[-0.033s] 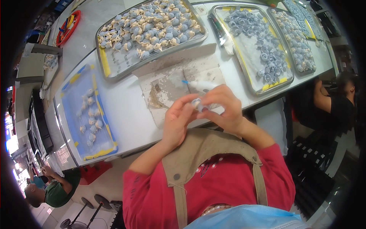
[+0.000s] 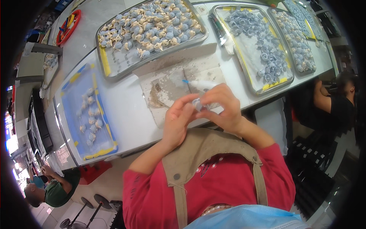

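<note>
Head: hands (image 2: 176,119) (image 2: 228,108) (fingers (image 2: 216,95) curled) pinch blue piece (image 2: 196,104).

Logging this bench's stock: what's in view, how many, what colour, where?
Cardboard: 1, stained off-white, centre
Squeeze bottle: 1, white, on cardboard
Metal trays: at least 3, silver, far side, right
Shallow tray: 1, blue, left
Rounded pieces: many, blue-and-cream, several trays
Cupped pieces: many, blue-grey, right tray
Round container: 1, red, far left
Co-workers: at least 2, dark clothing, both sides
Small piece: 1, blue-grey, pinched, centre
Left hand: 1, bare, centre
Right hand: 1, bare, centre
</note>
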{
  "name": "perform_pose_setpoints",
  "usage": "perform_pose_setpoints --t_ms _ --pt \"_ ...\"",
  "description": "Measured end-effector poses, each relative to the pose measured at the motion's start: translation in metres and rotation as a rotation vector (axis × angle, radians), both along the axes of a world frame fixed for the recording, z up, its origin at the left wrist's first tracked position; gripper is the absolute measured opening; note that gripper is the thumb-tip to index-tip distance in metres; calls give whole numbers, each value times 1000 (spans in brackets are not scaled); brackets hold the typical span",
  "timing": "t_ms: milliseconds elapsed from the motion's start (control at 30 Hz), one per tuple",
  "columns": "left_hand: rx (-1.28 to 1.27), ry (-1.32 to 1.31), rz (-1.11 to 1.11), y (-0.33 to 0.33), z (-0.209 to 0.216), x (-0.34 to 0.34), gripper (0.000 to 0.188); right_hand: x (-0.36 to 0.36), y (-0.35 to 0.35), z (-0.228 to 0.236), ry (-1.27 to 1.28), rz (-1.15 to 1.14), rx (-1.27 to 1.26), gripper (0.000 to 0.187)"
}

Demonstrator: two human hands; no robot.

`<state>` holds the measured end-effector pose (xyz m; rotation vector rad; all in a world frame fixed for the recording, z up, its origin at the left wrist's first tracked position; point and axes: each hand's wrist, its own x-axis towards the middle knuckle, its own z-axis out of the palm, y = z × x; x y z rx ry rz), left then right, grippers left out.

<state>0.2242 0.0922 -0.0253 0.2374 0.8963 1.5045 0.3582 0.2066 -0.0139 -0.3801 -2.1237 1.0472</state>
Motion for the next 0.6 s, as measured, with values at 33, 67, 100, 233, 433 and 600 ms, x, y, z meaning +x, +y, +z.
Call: perform_pose_setpoints --t_ms 33,67,100,233,433,600 --pt "37 -7 -8 -2 0 0 32 -2 -2 -3 -24 -13 19 34" --pt "49 40 -9 -3 -1 0 32 -4 -2 -3 -49 -24 41 34" --pt "61 87 -10 -3 -1 -1 33 -5 -3 -1 -61 -21 48 33" --pt "72 146 7 -5 1 -3 34 -3 -9 8 -79 -52 -12 29" --pt "122 336 53 -6 2 1 37 3 -8 3 -106 -52 149 27" --pt "63 475 33 -10 5 2 33 1 -16 10 -95 -89 284 25"
